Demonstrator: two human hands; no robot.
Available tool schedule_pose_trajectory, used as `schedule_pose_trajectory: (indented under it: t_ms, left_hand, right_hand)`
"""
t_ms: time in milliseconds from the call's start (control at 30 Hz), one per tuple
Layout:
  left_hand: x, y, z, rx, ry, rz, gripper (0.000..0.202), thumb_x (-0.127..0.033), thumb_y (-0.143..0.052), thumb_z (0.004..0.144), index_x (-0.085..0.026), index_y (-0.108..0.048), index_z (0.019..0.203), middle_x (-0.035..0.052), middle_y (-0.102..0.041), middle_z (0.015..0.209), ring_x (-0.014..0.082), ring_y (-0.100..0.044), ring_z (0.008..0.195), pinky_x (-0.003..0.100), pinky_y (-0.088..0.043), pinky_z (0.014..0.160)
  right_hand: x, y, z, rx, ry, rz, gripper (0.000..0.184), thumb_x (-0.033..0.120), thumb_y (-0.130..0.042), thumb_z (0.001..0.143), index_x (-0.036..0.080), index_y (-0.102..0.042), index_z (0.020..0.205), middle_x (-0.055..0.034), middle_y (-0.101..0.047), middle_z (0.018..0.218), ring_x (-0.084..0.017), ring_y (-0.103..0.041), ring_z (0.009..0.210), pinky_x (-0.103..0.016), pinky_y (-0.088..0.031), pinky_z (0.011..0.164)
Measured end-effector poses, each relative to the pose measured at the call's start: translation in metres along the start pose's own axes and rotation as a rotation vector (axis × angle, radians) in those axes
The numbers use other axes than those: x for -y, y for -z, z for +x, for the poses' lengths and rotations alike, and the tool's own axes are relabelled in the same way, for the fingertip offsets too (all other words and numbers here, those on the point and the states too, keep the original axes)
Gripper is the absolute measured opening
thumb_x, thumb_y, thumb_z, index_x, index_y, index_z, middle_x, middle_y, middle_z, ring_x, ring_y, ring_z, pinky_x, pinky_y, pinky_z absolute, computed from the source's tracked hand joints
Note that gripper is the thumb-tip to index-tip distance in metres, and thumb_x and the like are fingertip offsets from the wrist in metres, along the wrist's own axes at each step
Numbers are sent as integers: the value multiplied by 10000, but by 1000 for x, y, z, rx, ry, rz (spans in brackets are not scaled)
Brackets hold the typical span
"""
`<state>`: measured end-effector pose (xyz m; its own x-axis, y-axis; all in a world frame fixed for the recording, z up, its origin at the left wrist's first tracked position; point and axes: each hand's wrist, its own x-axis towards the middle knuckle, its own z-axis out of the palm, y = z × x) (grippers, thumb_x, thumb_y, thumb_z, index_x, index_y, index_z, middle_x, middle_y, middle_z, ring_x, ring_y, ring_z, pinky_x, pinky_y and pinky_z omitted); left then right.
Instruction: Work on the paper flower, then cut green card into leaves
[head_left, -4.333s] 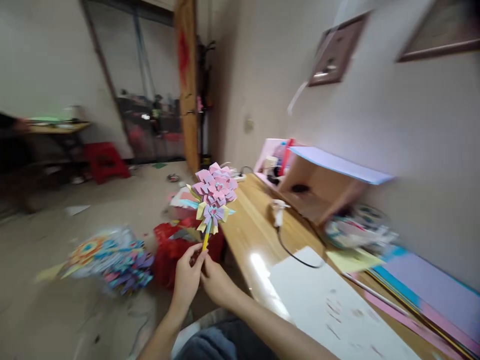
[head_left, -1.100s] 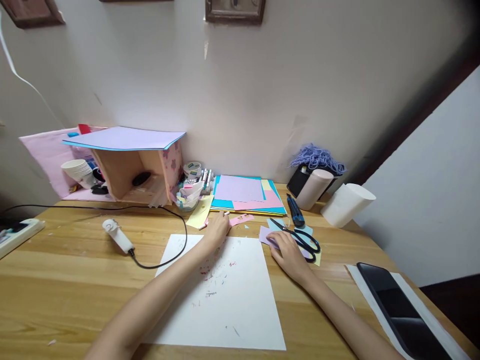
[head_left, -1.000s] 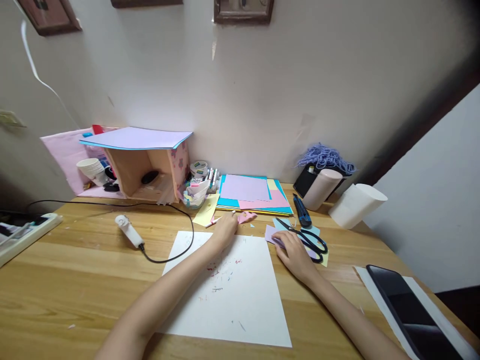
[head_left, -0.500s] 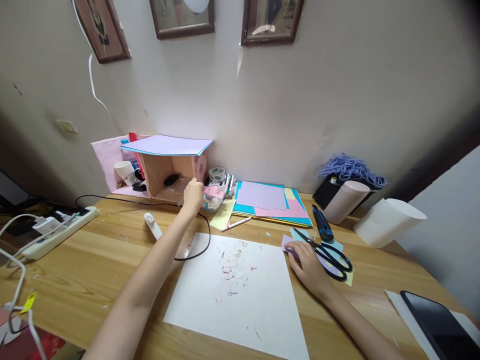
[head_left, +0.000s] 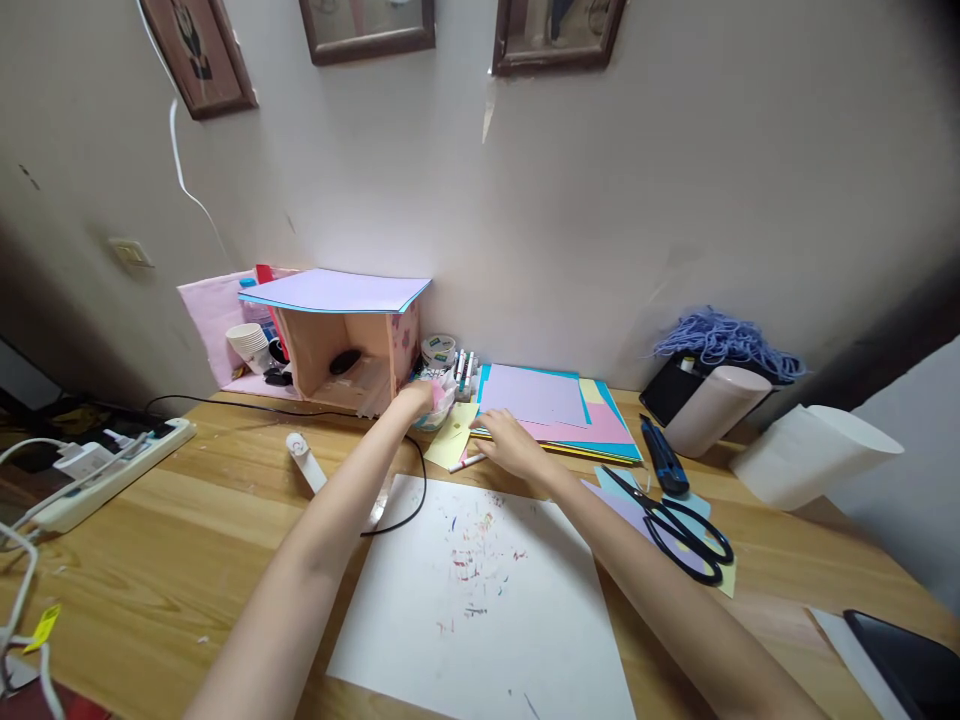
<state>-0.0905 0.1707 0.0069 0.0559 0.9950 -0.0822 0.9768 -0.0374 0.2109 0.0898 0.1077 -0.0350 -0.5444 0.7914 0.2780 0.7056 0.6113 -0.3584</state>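
Right hand [head_left: 510,450] shifted from scissors [head_left: 686,525] to pen [head_left: 466,462] near desk [head_left: 187,520] back edge, fingers spread, nothing grasped; left hand [head_left: 416,400] kept at scrap cup [head_left: 441,402], grip not discernible; work now centred there

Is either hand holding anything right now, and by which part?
The left hand touches pink paper scraps; whether it has a grip on them cannot be told. The right hand lies open by the marker, holding nothing.
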Motion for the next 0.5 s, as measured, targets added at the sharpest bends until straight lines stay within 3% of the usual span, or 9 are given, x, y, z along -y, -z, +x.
schedule_pose_trajectory:
  t_ms: [133, 233, 300, 433, 500]
  left_hand:
    - [5, 18, -6, 82, 60, 92, 289, -301, -536, 827, -138, -542, 1065, 85, -567, 1051, 185, -570, 911, 353, -484, 763]
    - [6, 34, -30, -17, 81, 132, 233, -238, -558, 795, -82, -603, 962, 164, -604, 968, 243, -577, 926, 324, -458, 778]
    - [2, 38, -53, -142, 90, 159, 253, -191, -450, 831, -62, -582, 1005, 203, -578, 1029, 291, -534, 1013, 364, -423, 832]
    - [-14, 18, -92, -380, 47, 165, 324, -185, -284, 880, -77, -573, 979, 172, -579, 993, 266, -543, 978, 344, -437, 779]
    - [-19, -4, -100, -314, -9, 128, 322, -198, -286, 887, -102, -586, 955, 146, -593, 971, 242, -555, 953, 317, -438, 761]
  right_hand:
    - [-4, -36, 51, 38, 19, -4, 206, 50, -523, 713, 134, -597, 887, -120, -595, 979, -217, -515, 924, -300, -394, 779]
    - [-6, -51, 58, 38, 29, 4, 180, 15, -482, 708, 152, -598, 728, -92, -616, 872, -187, -540, 829, -262, -396, 712]
    - [-8, -52, 53, 22, 29, 10, 197, 7, -467, 705, 160, -583, 662, -73, -616, 799, -175, -545, 774, -251, -393, 678]
    - [-14, -33, 43, -82, -12, 33, 199, 15, -444, 707, 162, -578, 703, -55, -608, 772, -167, -544, 765, -252, -398, 697]
    - [-16, -19, 45, -159, -52, 52, 196, 45, -430, 731, 156, -575, 802, -63, -609, 842, -166, -543, 818, -258, -399, 743]
